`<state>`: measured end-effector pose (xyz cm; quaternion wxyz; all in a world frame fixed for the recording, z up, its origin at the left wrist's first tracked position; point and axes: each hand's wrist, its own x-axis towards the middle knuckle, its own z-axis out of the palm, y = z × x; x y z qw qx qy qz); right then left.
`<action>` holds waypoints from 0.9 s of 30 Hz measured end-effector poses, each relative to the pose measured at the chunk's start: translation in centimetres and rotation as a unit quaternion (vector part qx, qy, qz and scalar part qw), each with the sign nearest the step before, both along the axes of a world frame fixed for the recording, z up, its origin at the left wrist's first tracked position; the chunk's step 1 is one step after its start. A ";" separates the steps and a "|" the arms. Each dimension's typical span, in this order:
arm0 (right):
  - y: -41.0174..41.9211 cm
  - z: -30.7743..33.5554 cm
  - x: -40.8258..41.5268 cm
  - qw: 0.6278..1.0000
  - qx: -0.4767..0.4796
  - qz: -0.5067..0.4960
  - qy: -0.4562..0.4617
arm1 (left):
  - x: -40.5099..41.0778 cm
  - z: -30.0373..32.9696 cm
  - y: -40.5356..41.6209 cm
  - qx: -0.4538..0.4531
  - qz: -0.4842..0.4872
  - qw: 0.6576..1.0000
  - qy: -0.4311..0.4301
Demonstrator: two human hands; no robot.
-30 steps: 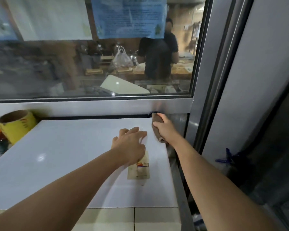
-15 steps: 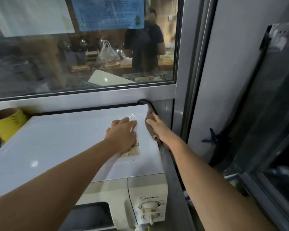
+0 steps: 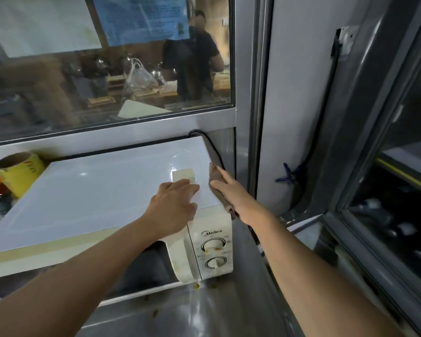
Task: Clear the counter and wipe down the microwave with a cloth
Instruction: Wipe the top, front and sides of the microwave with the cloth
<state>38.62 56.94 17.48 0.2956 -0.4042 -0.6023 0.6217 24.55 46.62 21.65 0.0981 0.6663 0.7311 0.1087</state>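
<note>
Here, right hand (image 3: 231, 190) flat, grip released, pressing brown cloth (image 3: 215, 177) on glossy microwave (image 3: 102, 190) edge.

2 bare forearms, no sleeves, end in the left hand (image 3: 174, 206) and right hand (image 3: 231, 190).

The right hand (image 3: 231, 190) has drawn the brown cloth (image 3: 218, 183) back along the microwave's (image 3: 95, 190) right edge, from the rear corner toward the front. The left hand (image 3: 174, 205) has slid nearer too, uncovering the sticker (image 3: 183, 175) beyond its fingertips.
</note>
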 end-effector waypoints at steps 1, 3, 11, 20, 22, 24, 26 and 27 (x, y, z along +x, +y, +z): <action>-0.7 -0.1 0.4 1.000 -0.009 -0.004 0.014 | 0.1 0.0 -0.4 -0.008 -0.011 1.000 0.021; -2.2 -0.3 1.0 1.000 -0.014 -0.011 0.022 | 0.4 0.0 -1.4 -0.007 -0.006 1.000 0.018; -7.9 -1.9 1.9 0.994 0.040 -0.097 0.010 | 0.3 -0.3 -6.1 0.039 -0.008 0.999 0.014; -11.2 -2.8 1.0 0.978 0.101 -0.185 -0.010 | -0.4 -1.1 -7.9 0.057 -0.017 0.997 0.046; -10.8 -2.3 1.1 0.973 0.134 -0.185 -0.011 | -0.5 -1.4 -7.8 0.068 -0.013 0.997 0.037; -10.6 -2.2 1.2 0.964 0.196 -0.178 -0.042 | -0.4 -1.6 -7.8 0.085 -0.007 0.996 0.033; -10.5 -2.9 1.2 0.954 0.237 -0.178 -0.049 | -0.2 -1.9 -7.8 0.105 0.000 0.994 0.033; -10.3 -3.5 1.2 0.951 0.249 -0.179 -0.040 | 0.0 -2.1 -7.7 0.118 0.003 0.992 0.037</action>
